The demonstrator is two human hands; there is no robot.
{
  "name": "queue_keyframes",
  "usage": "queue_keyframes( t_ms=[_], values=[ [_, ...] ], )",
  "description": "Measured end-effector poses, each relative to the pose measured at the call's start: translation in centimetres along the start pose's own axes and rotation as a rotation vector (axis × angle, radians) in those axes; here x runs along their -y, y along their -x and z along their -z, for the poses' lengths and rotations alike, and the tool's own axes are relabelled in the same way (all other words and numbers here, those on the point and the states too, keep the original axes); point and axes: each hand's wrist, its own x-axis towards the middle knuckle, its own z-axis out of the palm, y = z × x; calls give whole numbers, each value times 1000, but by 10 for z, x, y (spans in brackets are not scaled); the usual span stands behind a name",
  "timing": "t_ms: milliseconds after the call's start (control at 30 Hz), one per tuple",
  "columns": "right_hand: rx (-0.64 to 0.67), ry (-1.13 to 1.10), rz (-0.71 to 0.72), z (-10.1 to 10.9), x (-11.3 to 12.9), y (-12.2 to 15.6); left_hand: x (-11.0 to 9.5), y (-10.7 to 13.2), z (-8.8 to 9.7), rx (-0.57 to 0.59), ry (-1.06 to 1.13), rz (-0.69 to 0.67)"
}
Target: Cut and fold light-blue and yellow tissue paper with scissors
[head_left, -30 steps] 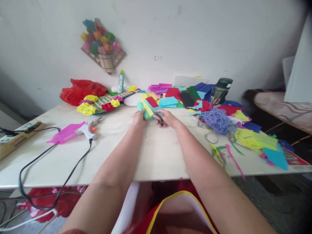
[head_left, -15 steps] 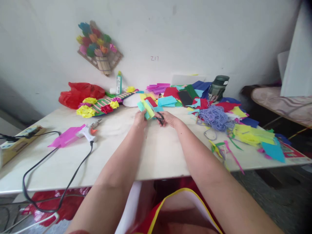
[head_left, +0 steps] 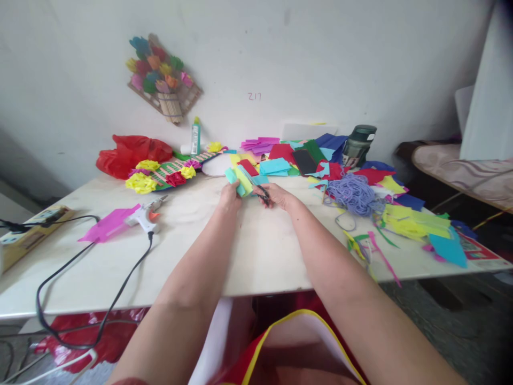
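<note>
My left hand (head_left: 231,195) is closed on folded pieces of paper, one turquoise and one yellow-green (head_left: 242,181), held above the middle of the table. In my right hand (head_left: 276,195) is a pair of scissors (head_left: 263,193) with dark handles. Their blades point up and left and lie against the edge of the yellow-green paper. How far the blades are apart is too small to tell. Just beyond the papers lie a red piece (head_left: 247,167) and a light blue stack (head_left: 274,167).
A glue gun (head_left: 142,216) rests on pink paper at left, its cord looping off the table edge near a power strip (head_left: 38,227). Along the back lies a flower-decorated craft (head_left: 168,171). At right are purple yarn (head_left: 355,193), a dark bottle (head_left: 359,144) and paper scraps.
Almost nothing differs. The papers and scissors have shifted very slightly between my hands, and both hands keep their hold.
</note>
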Motion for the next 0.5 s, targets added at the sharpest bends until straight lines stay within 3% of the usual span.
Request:
queue_keyframes(
  t_ms=[500],
  values=[
    [-10,4,-6,-1,1,-1,-1,3,-1,-55,6,15]
  ],
)
